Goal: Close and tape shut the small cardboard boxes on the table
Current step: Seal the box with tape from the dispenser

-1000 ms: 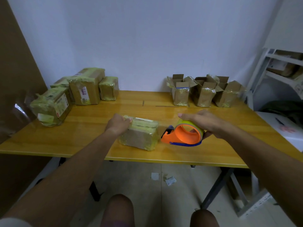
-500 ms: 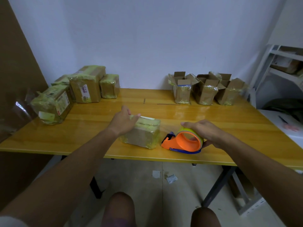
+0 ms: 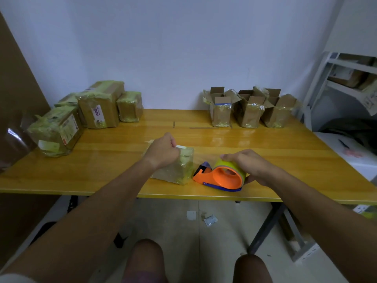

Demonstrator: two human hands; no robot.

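Note:
A small cardboard box (image 3: 179,170) wrapped in yellowish tape sits near the front edge of the wooden table (image 3: 122,176). My left hand (image 3: 163,152) rests on top of the box with curled fingers and covers its left part. Just right of the box, my right hand (image 3: 248,166) grips an orange tape dispenser (image 3: 222,176) with a yellow-green roll; the dispenser sits on the table with its blade end close to the box. Three open small boxes (image 3: 246,111) stand at the back right.
Several taped boxes (image 3: 98,111) are grouped at the back left, one larger (image 3: 55,131) nearer the left edge. A white shelf unit (image 3: 346,82) with cartons stands to the right. Brown board leans at left. Paper scraps (image 3: 204,218) lie on the floor under the table.
My left hand has slid from the box's left end up onto its top. The tape dispenser has come down and a little nearer, onto the table beside the box.

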